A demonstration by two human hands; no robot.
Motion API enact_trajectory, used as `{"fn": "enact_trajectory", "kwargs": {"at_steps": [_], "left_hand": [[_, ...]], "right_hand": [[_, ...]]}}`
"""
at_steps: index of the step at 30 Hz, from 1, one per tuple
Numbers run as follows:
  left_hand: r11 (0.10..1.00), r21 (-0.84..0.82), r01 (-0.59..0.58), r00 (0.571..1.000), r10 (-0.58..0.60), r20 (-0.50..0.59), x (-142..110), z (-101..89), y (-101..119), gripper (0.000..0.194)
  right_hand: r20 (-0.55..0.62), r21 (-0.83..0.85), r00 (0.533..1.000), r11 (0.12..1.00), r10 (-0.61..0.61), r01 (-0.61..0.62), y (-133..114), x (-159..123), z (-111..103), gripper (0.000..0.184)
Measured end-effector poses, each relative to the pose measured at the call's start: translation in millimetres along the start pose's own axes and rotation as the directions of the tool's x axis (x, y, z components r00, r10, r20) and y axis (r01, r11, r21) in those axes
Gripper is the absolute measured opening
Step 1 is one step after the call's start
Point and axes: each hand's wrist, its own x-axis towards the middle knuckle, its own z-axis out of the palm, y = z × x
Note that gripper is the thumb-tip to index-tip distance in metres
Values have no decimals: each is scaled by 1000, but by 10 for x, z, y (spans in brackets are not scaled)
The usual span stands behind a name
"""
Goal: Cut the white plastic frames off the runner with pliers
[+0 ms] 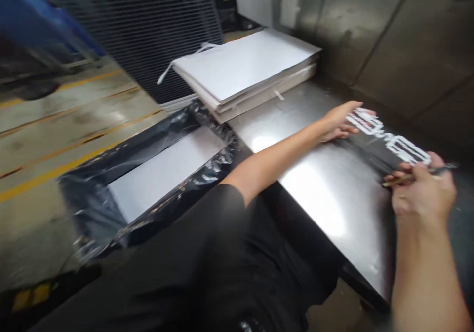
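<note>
My left hand [339, 119] pinches one end of a white openwork piece [392, 143], thin and full of cut-out shapes, blurred by motion. The other end is gripped by the fingers of my right hand [424, 191]. A slender pen-like tool [402, 179] also lies across my right hand, its tip pointing left; its exact kind is too blurred to tell. Both hands hold the piece above the far right side of a shiny metal table [314, 194].
A stack of white sheets [248, 65] lies at the table's far end. Left of the table stands a bin lined with a black plastic bag [92, 201], a white sheet [166, 174] inside. A dark ribbed panel [140, 26] rises behind it. Metal panels [388, 31] border the right.
</note>
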Motion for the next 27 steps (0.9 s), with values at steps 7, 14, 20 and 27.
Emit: {"fn": "enact_trajectory", "kwargs": {"at_steps": [7,14,20,27], "left_hand": [[996,0,92,996,-92,-18,133,58,-14,52],[995,43,86,996,-85,-18,180,21,119,45],[988,104,113,994,-112,-8,128,-115,224,37],[993,86,76,997,-74,-33,-62,-212,271,37]], "right_hand": [[24,66,997,996,-69,68,32,25,-147,70],[107,53,990,995,-91,85,-3,34,-174,85],[139,42,989,998,-45,40,-105,-66,-174,90],[183,-5,983,1000,-28,30,-210,-230,-164,74]]}}
